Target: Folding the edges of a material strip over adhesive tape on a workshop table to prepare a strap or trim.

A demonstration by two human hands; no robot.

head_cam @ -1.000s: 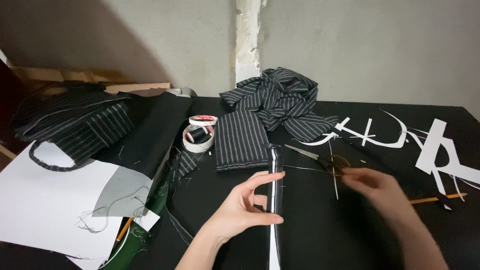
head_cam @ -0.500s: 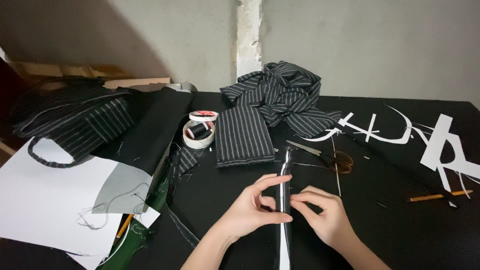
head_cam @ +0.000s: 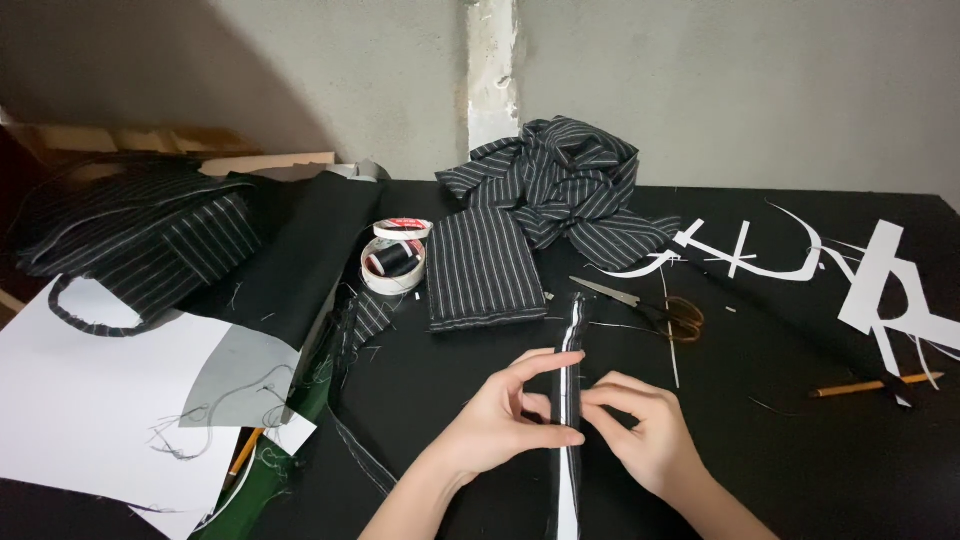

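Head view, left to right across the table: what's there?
White paper sheet → thread spool in a tape roll → folded striped cloth → left hand → narrow strip → right hand → scissors → pencil.

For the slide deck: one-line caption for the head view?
Both hands, left hand and right hand, pinch a narrow striped fabric strip on a black table, scissors beyond.

Both hands, the left hand (head_cam: 500,420) and right hand (head_cam: 645,435), pinch a long thin cloth strip (head_cam: 570,400) (black with white) near the scissors (head_cam: 650,308) on the black table (head_cam: 800,440).
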